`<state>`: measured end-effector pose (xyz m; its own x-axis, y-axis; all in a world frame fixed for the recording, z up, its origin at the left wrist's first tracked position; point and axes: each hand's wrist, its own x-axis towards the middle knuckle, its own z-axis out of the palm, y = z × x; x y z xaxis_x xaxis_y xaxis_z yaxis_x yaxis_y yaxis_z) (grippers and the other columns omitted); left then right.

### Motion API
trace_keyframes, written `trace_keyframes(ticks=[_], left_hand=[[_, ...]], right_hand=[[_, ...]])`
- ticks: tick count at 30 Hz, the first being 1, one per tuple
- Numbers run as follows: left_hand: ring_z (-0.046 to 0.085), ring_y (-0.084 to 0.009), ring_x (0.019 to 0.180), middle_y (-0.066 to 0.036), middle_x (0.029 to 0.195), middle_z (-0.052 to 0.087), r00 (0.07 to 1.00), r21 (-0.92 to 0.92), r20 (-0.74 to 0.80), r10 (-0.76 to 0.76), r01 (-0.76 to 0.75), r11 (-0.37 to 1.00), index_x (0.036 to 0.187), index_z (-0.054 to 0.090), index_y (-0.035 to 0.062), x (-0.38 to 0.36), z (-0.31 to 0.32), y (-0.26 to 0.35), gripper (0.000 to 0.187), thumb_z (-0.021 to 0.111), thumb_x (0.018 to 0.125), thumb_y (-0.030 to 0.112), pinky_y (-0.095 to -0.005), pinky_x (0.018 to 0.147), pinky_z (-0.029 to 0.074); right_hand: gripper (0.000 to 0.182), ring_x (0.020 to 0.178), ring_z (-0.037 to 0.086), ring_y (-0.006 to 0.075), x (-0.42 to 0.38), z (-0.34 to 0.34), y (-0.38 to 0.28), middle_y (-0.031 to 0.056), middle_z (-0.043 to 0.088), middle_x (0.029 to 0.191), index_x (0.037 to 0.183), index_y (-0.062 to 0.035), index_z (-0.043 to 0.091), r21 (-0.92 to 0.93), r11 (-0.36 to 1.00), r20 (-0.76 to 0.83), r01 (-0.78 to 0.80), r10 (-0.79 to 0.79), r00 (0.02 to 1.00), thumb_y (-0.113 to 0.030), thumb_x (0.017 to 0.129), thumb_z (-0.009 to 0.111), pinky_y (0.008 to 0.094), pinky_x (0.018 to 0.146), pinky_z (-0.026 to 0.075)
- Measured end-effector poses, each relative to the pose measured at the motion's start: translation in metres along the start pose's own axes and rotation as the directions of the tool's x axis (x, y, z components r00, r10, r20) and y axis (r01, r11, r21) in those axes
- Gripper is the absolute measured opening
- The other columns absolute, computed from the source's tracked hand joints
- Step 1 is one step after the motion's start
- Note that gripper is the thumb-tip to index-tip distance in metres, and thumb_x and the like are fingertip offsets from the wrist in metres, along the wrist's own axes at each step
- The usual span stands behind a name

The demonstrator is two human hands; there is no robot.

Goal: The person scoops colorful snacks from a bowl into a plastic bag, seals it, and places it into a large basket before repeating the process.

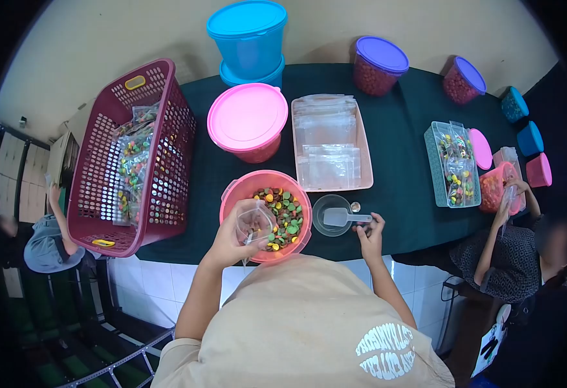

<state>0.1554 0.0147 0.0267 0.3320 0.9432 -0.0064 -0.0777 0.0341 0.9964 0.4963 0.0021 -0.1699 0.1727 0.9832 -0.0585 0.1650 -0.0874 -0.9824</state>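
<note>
My left hand point(233, 234) is closed around a clear plastic bag point(256, 221), its mouth held open above the pink bucket point(230, 194). Green, yellow, orange and brown candies point(286, 213) fill the bucket; whether any are inside the bag is hard to tell. At the bucket's right, a small clear bowl point(325, 227) stands on the table. A translucent scoop point(336, 216) lies across this bowl, its handle pointing right. The fingers of my right hand point(370, 234) are at the end of that handle, pinching it.
A maroon basket point(167, 155) with filled bags point(136, 161) stands left. Behind the bucket are a pink-lidded tub point(248, 118) and a tray point(365, 145) of flat plastic bags point(328, 167). At right, another person's hands point(511, 197) work beside a teal basket point(436, 165). Purple-lidded tubs point(380, 55) line the back.
</note>
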Motion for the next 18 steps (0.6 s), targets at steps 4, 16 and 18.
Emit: trace_keyframes(ticks=[4,16,18], left_hand=[[0.054,-0.0175,0.103,-0.009,0.110,0.054,0.982,0.004,-0.181,-0.051,0.053,0.999,0.133,0.037,0.0053,0.001,0.010,0.001,0.074,0.075,0.069,0.013,-0.0335,0.089,0.044],[0.058,-0.0228,0.108,-0.013,0.115,0.060,0.865,-0.016,-0.483,0.137,-0.165,0.986,0.132,0.041,0.0006,0.000,0.019,-0.013,0.071,0.078,0.076,0.025,-0.0361,0.096,0.044],[0.058,-0.0231,0.108,-0.013,0.115,0.059,0.861,-0.023,-0.488,0.143,-0.177,0.984,0.133,0.039,0.0014,0.001,0.021,-0.012,0.072,0.077,0.076,0.025,-0.0364,0.096,0.044]], right_hand=[[0.064,0.079,0.049,0.0141,-0.015,-0.013,0.019,0.0069,0.059,0.102,0.132,-0.0055,0.030,0.047,0.998,-0.184,-0.028,0.037,0.982,-0.010,0.080,0.067,0.0314,0.081,0.041],[0.061,0.087,0.051,0.0193,-0.009,0.001,0.043,0.0006,0.062,0.101,0.123,-0.0082,0.043,-0.555,0.831,-0.087,-0.025,-0.028,0.996,-0.013,0.072,0.076,0.0377,0.085,0.033],[0.062,0.087,0.051,0.0181,-0.009,-0.005,0.044,0.0001,0.062,0.100,0.122,-0.0088,0.043,-0.496,0.867,-0.052,-0.039,0.015,0.999,-0.014,0.071,0.076,0.0367,0.086,0.033]])
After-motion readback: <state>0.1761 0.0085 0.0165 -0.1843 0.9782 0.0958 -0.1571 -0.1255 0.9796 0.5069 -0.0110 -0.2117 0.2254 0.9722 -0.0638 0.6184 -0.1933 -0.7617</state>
